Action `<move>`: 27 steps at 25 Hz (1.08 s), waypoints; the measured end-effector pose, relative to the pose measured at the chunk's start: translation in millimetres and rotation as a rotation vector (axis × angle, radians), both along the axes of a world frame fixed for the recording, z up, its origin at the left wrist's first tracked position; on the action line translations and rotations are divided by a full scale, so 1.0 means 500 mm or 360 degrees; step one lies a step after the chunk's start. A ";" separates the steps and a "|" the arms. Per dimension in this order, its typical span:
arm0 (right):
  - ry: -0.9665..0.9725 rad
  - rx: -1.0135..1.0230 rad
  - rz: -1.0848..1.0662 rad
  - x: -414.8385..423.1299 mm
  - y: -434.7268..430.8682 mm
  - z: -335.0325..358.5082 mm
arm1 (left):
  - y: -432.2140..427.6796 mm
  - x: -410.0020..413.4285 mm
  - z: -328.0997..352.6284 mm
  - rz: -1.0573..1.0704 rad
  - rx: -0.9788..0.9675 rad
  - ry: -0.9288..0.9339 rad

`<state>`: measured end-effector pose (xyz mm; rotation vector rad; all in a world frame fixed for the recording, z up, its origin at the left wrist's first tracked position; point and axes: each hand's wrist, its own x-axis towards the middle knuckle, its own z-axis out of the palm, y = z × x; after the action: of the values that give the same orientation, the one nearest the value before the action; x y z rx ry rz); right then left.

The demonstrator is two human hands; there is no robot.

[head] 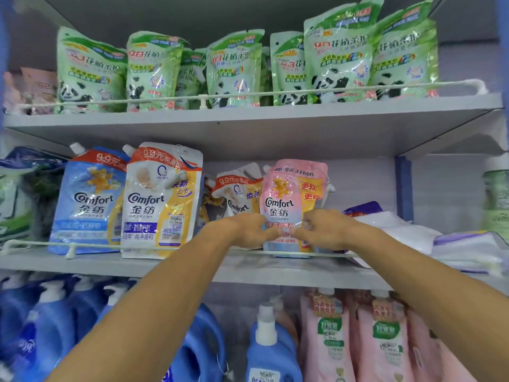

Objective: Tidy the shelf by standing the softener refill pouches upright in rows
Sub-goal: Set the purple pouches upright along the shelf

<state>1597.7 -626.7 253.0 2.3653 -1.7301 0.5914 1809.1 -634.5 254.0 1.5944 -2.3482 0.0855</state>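
Both hands on the pink pouch (pixel 292 199): left hand (pixel 252 230) and right hand (pixel 325 228) pinch its lower front, fingers curled, holding it upright; white-yellow pouch (pixel 162 199) stands leftward.

loc: shop, laundry aisle | evid: shelf (pixel 248 125) w/ rail (pixel 137 102), dup refill pouches (pixel 338 59), price sticker (pixel 175 219)

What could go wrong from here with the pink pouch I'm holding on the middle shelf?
Both the left hand and right hand grip the pink Comfort refill pouch low, so its top might flop forward over the thin white wire rail. The tilted white-and-yellow pouch beside it might slump if nudged.
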 end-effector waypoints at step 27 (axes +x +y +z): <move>0.0032 -0.0101 -0.0309 -0.336 0.156 0.046 | 0.030 -0.272 0.020 -0.0449 0.0068 0.0175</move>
<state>1429.6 -548.7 275.8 2.1214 -1.8745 0.5801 1673.1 -619.4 263.8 1.2354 -2.4744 -0.1108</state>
